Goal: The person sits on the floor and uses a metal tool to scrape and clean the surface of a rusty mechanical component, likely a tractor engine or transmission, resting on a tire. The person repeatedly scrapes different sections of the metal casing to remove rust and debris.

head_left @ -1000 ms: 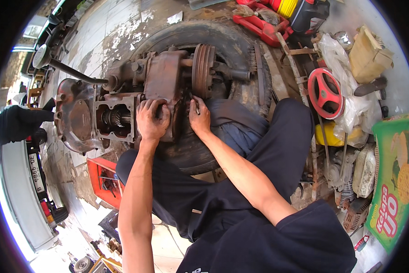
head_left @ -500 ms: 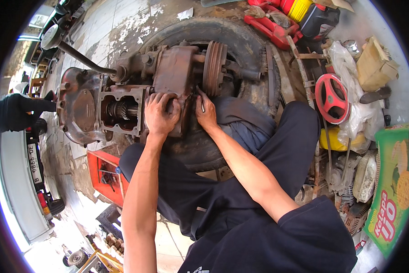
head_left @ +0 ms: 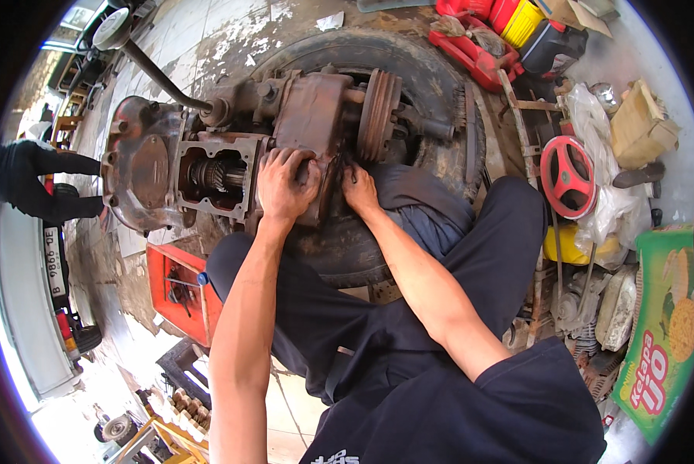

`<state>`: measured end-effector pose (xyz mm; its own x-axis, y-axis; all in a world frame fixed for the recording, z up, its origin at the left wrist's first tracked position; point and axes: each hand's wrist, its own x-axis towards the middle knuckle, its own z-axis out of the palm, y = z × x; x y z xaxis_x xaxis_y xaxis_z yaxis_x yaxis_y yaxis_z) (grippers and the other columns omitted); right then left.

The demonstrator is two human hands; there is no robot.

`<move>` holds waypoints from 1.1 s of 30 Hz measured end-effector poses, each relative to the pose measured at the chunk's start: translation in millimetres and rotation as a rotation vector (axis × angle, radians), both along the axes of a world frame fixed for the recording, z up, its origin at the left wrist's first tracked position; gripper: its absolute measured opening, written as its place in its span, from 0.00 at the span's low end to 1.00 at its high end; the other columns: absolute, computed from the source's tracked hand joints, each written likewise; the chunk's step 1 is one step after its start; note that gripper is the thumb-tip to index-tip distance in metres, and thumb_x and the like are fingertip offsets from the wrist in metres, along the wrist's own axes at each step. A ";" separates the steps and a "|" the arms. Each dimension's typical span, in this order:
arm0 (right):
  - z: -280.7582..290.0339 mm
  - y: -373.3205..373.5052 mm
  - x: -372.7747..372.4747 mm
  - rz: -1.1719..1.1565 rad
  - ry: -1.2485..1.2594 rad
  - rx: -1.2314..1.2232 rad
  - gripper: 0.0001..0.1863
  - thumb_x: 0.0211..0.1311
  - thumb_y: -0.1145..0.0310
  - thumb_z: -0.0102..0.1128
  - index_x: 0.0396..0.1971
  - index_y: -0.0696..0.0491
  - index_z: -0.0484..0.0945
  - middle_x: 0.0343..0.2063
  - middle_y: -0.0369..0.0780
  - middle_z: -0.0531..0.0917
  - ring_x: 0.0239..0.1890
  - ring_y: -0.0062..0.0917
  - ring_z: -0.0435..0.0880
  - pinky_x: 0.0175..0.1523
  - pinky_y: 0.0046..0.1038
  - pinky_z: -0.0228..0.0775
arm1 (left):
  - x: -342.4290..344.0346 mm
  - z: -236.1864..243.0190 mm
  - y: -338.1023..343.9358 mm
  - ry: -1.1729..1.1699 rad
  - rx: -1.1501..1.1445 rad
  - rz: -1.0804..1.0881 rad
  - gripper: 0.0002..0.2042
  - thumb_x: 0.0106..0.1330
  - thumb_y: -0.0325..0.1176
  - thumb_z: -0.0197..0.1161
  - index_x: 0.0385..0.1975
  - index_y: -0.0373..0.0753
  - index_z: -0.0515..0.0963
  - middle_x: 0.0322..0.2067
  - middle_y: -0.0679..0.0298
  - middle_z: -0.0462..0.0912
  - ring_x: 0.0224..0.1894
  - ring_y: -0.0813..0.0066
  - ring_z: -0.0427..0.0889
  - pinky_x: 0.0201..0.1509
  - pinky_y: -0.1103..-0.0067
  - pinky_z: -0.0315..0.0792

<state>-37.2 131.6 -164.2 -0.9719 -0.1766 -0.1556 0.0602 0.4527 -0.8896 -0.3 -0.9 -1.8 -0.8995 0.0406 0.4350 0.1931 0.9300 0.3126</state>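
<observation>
- We find the rough, rust-brown metal gearbox (head_left: 308, 116) on the black rubber tyre (head_left: 347, 267), its toothed gear (head_left: 208, 174) exposed at left.
- We note the left hand (head_left: 287, 185) curled on the housing, grip uncertain; the right hand (head_left: 360, 192), narrow, at its right edge, contents we cannot tell.
- We record lettering on green packaging (head_left: 660, 329), right.
</observation>
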 end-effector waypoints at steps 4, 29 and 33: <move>-1.7 2.6 -0.8 -0.134 0.240 -0.168 0.18 0.74 0.69 0.48 0.57 0.61 0.76 0.48 0.56 0.83 0.51 0.54 0.80 0.60 0.46 0.70 | -2.4 -0.5 3.6 0.004 0.007 0.004 0.06 0.60 0.32 0.64 0.35 0.42 0.83 0.37 0.62 0.85 0.44 0.56 0.80 0.52 0.66 0.71; 22.1 9.4 -3.1 -0.007 0.491 -0.084 0.21 0.71 0.70 0.52 0.59 0.65 0.72 0.44 0.57 0.81 0.46 0.52 0.81 0.50 0.44 0.75 | -1.2 -1.2 0.8 0.010 -0.002 0.008 0.06 0.60 0.32 0.64 0.35 0.41 0.83 0.36 0.62 0.85 0.44 0.57 0.80 0.53 0.66 0.71; 24.1 11.0 -3.4 0.007 0.472 -0.071 0.22 0.71 0.70 0.52 0.60 0.66 0.72 0.43 0.57 0.81 0.46 0.51 0.82 0.51 0.44 0.75 | 0.0 -1.4 1.3 0.003 0.005 0.018 0.06 0.59 0.32 0.64 0.35 0.42 0.83 0.36 0.62 0.85 0.44 0.57 0.81 0.52 0.66 0.71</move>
<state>-40.6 142.6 -140.1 -0.9322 -0.1776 0.3153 -0.3608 0.3887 -0.8478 -0.3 0.4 -3.2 -0.8986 0.0219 0.4382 0.1771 0.9319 0.3166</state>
